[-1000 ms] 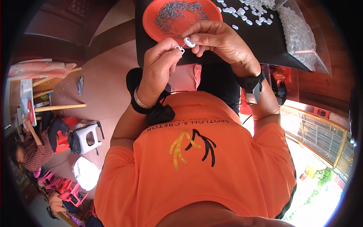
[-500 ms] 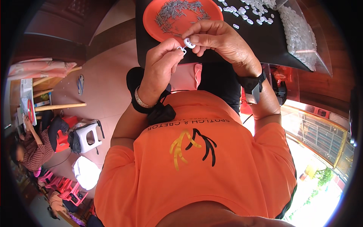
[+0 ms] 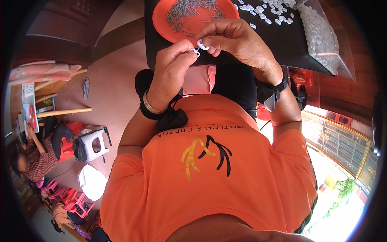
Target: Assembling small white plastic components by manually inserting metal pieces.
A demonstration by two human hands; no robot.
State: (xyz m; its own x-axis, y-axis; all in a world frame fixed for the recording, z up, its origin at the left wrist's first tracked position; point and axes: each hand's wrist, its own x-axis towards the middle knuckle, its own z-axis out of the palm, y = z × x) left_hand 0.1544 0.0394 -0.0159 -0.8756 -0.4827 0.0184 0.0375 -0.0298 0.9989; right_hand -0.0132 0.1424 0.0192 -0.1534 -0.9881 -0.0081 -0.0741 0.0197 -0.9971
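Note:
Over the near edge of the table, my left hand (image 3: pixel 172 64) pinches a small white plastic piece with holes (image 3: pixel 195 52) between thumb and fingertips. Facing it, my right hand (image 3: pixel 242 42) grips a white oval plastic piece (image 3: pixel 202 45) the same way. The two pieces almost meet, with a thin grey bit between them, too small to make out. Just beyond my fingers lies a round orange-red plate (image 3: pixel 161 20) holding many small grey screws (image 3: pixel 189 14).
Loose white oval pieces (image 3: pixel 268 20) lie on the black tabletop (image 3: pixel 258 44). A clear bin (image 3: pixel 322 40) full of white pieces stands at right. Pink material (image 3: pixel 197 78) hangs below the table edge. Far left, a person (image 3: pixel 40 155) sits near a white stool (image 3: pixel 94 145).
Both hands keep their pinch and have barely moved. My right wrist has shifted slightly to the right, and the thin grey bit between the pieces shows a little more.

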